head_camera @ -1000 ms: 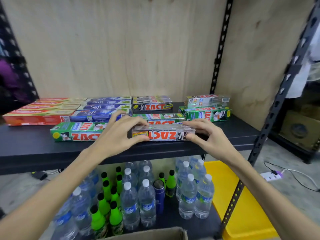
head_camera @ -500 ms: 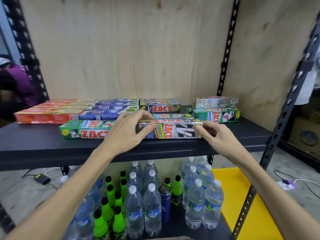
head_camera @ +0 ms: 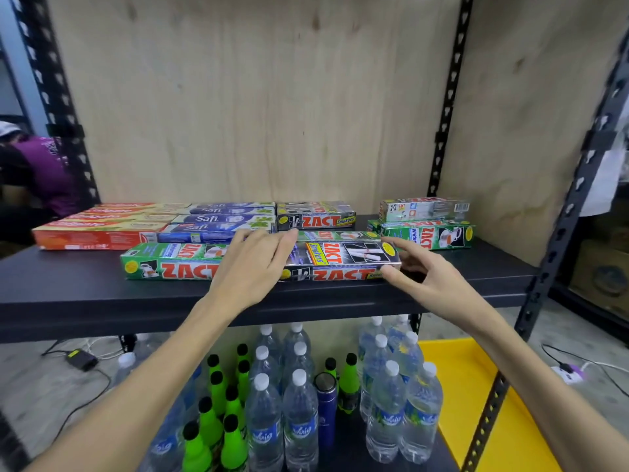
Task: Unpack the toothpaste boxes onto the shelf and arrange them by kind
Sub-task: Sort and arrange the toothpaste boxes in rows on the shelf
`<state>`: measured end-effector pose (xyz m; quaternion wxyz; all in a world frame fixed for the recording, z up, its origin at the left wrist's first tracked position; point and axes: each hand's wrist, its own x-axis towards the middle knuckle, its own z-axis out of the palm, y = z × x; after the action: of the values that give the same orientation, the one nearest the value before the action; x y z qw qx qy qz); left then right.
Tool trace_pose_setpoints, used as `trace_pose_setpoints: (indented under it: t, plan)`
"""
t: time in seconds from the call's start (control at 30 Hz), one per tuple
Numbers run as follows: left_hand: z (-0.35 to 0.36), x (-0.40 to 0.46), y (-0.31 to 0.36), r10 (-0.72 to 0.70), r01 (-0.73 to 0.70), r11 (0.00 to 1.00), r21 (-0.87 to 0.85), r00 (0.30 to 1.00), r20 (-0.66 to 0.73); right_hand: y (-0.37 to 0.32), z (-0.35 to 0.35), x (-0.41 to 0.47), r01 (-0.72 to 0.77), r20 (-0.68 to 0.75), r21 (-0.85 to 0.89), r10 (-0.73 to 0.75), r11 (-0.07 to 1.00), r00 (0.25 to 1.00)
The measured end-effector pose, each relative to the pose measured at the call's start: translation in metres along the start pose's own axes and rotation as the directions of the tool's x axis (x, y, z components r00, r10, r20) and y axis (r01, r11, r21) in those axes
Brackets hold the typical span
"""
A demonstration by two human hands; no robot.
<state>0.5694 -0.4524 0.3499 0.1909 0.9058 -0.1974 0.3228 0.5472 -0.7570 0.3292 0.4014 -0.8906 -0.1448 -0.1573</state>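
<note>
A black Zact Smokers box (head_camera: pixel 343 258) lies flat near the front of the dark shelf (head_camera: pixel 85 291). My left hand (head_camera: pixel 252 267) covers its left end with fingers on top. My right hand (head_camera: pixel 429 281) pinches its right end between thumb and fingers. To its left, a green Zact box (head_camera: pixel 170 264) lies end to end with it, and another green one (head_camera: pixel 340 236) lies just behind. Further back sit a stack of black Zact boxes (head_camera: pixel 316 218), blue Safi boxes (head_camera: pixel 221 221) and red boxes (head_camera: pixel 102 229). At the right, a silver box (head_camera: pixel 423 209) rests on a green Zact box (head_camera: pixel 425 235).
Plywood backs the shelf, with black perforated uprights (head_camera: pixel 446 107) at its sides. The lower shelf holds water bottles (head_camera: pixel 299 413), green bottles (head_camera: pixel 211 420) and a blue flask (head_camera: pixel 326 403). A yellow bin (head_camera: pixel 476 396) stands lower right. A person in purple (head_camera: pixel 44 172) is at far left.
The black Zact box was turned over in both hands and now lies flat, label forward, on the shelf. My view has moved closer and slightly left.
</note>
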Motion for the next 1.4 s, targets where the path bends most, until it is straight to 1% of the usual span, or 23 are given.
trace_pose_setpoints:
  t: [0.1, 0.23, 0.3, 0.37, 0.4, 0.43, 0.47, 0.53, 0.6, 0.63, 0.7, 0.77, 0.87, 1.0, 1.1, 1.17, 1.27, 1.3, 1.33, 1.4]
  plan:
    - [0.001, -0.002, -0.004, 0.037, -0.04, 0.997, -0.07, 0.998, -0.049, -0.004, -0.002, -0.003, -0.002, 0.02, 0.044, 0.001, 0.999, 1.0]
    - [0.002, -0.006, -0.008, 0.122, -0.126, 0.991, -0.049, 0.99, -0.075, -0.011, -0.004, -0.009, 0.001, -0.012, 0.101, 0.0, 0.995, 1.0]
    - [0.001, -0.011, -0.006, 0.143, -0.139, 0.99, 0.038, 0.978, -0.153, -0.019, -0.002, -0.017, 0.005, -0.048, 0.133, 0.002, 0.991, 0.999]
    - [0.0, -0.023, 0.004, 0.156, -0.128, 0.985, 0.115, 0.948, -0.277, -0.027, 0.002, -0.029, 0.025, -0.126, 0.193, -0.001, 0.981, 0.992]
    - [0.001, -0.033, 0.014, 0.137, -0.108, 0.989, 0.105, 0.934, -0.329, -0.032, 0.006, -0.036, 0.036, -0.174, 0.223, 0.003, 0.974, 0.985]
    - [0.003, -0.045, 0.026, 0.093, -0.079, 0.995, 0.055, 0.932, -0.35, -0.037, 0.011, -0.042, 0.046, -0.214, 0.245, 0.008, 0.968, 0.977]
    - [0.006, -0.058, 0.038, 0.028, -0.037, 0.999, -0.02, 0.941, -0.337, -0.042, 0.017, -0.048, 0.051, -0.245, 0.262, 0.015, 0.964, 0.969]
    - [0.014, -0.083, 0.062, -0.143, 0.095, 0.977, -0.189, 0.956, -0.258, -0.051, 0.031, -0.058, 0.041, -0.291, 0.288, 0.047, 0.957, 0.956]
    - [0.018, -0.1, 0.081, -0.307, 0.229, 0.9, -0.37, 0.937, -0.168, -0.06, 0.045, -0.066, 0.039, -0.332, 0.331, 0.078, 0.943, 0.94]
    - [0.018, -0.106, 0.089, -0.364, 0.274, 0.85, -0.45, 0.923, -0.125, -0.064, 0.051, -0.07, 0.045, -0.343, 0.353, 0.085, 0.934, 0.936]
    - [0.014, -0.112, 0.1, -0.411, 0.31, 0.767, -0.562, 0.91, -0.058, -0.074, 0.062, -0.078, 0.077, -0.343, 0.39, 0.068, 0.918, 0.937]
    - [0.006, -0.116, 0.105, -0.402, 0.296, 0.723, -0.624, 0.915, -0.032, -0.081, 0.07, -0.084, 0.128, -0.327, 0.403, 0.012, 0.906, 0.945]
    - [-0.008, -0.118, 0.098, -0.384, 0.295, 0.74, -0.604, 0.923, -0.02, -0.087, 0.079, -0.09, 0.181, -0.289, 0.394, -0.066, 0.901, 0.955]
    - [-0.022, -0.12, 0.083, -0.367, 0.31, 0.777, -0.548, 0.93, 0.005, -0.088, 0.089, -0.091, 0.227, -0.179, 0.408, -0.166, 0.885, 0.97]
    - [-0.031, -0.12, 0.072, -0.349, 0.306, 0.82, -0.484, 0.937, 0.002, -0.086, 0.089, -0.085, 0.215, -0.118, 0.404, -0.183, 0.889, 0.976]
    - [-0.037, -0.119, 0.063, -0.331, 0.294, 0.849, -0.439, 0.944, -0.008, -0.083, 0.089, -0.074, 0.21, -0.128, 0.335, -0.177, 0.918, 0.976]
    - [-0.049, -0.115, 0.044, -0.324, 0.28, 0.863, -0.421, 0.946, -0.035, -0.076, 0.085, -0.05, 0.225, -0.232, 0.148, -0.187, 0.963, 0.955]
    - [-0.055, -0.113, 0.037, -0.319, 0.279, 0.864, -0.42, 0.947, -0.027, -0.074, 0.081, -0.041, 0.211, -0.231, 0.096, -0.184, 0.973, 0.955]
    - [-0.06, -0.111, 0.031, -0.304, 0.274, 0.869, -0.411, 0.953, -0.007, -0.072, 0.075, -0.032, 0.175, -0.198, 0.052, -0.162, 0.983, 0.967]
    - [-0.069, -0.104, 0.018, -0.242, 0.247, 0.901, -0.356, 0.969, 0.059, -0.068, 0.059, -0.012, 0.087, -0.078, 0.007, -0.086, 0.996, 0.993]
